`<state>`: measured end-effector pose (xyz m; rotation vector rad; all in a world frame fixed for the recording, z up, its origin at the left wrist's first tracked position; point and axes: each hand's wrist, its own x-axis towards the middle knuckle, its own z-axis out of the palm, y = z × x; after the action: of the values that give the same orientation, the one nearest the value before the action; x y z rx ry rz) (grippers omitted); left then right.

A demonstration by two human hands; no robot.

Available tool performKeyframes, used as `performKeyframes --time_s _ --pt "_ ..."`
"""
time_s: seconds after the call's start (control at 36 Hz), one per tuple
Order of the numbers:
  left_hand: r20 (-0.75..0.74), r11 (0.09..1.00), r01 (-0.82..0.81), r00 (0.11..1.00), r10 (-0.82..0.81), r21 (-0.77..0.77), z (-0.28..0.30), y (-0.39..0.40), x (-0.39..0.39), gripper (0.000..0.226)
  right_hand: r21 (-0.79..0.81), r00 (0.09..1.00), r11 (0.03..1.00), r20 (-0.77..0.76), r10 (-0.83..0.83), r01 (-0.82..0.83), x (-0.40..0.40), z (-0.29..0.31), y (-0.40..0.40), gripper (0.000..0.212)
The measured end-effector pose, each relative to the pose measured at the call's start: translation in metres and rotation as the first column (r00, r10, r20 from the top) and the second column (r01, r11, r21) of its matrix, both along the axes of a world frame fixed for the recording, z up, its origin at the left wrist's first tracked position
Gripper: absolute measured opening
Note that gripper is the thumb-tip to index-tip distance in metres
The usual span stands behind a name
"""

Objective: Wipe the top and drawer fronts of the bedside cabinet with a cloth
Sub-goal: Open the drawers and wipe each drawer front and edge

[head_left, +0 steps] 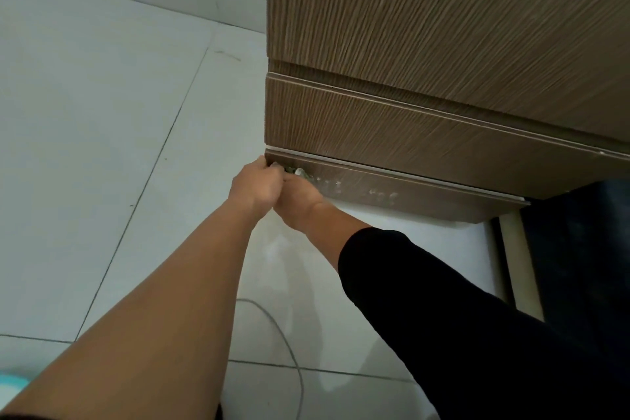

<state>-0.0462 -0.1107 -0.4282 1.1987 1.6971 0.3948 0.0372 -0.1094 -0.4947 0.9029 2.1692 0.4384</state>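
Observation:
The bedside cabinet [443, 27] has a brown wood-grain top, seen from above at the upper right. Below the top are the upper drawer front [375, 126] and the lower drawer front [409, 194]. My left hand [257, 186] and my right hand [298, 203] press together at the left end of the lower drawer front, fingers curled. A small pale bit of cloth [300, 173] shows between them against the drawer; the rest is hidden by my hands. Wet streaks [361, 191] mark the lower drawer front to the right of my hands.
Pale floor tiles [102, 112] spread to the left and below the cabinet. A thin grey cable [286, 341] loops on the floor near my arms. A turquoise object [10, 382] sits at the bottom left corner. A dark piece of furniture [579, 249] stands right of the cabinet.

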Motion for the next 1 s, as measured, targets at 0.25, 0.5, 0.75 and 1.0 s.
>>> performKeyframes --time_s 0.25,0.5,0.75,1.0 --pt "-0.020 0.997 0.082 0.996 -0.083 -0.005 -0.003 -0.003 0.006 0.039 -0.090 1.000 0.996 0.023 0.011 -0.009 0.062 0.001 -0.023 0.050" --pt "-0.032 0.993 0.092 0.995 -0.094 -0.080 -0.005 -0.008 0.023 0.067 -0.161 0.995 0.982 -0.018 -0.099 0.095 0.098 -0.004 -0.034 0.054" --pt "0.012 0.996 0.003 1.000 -0.002 -0.093 -0.008 -0.009 0.051 0.067 -0.175 0.992 0.979 -0.060 -0.112 0.100 0.134 0.003 -0.045 0.051" --pt "-0.005 0.993 -0.005 1.000 0.004 -0.114 -0.008 -0.018 0.081 0.075 -0.208 0.968 0.957 -0.107 -0.226 0.200 0.170 0.010 -0.059 0.049"
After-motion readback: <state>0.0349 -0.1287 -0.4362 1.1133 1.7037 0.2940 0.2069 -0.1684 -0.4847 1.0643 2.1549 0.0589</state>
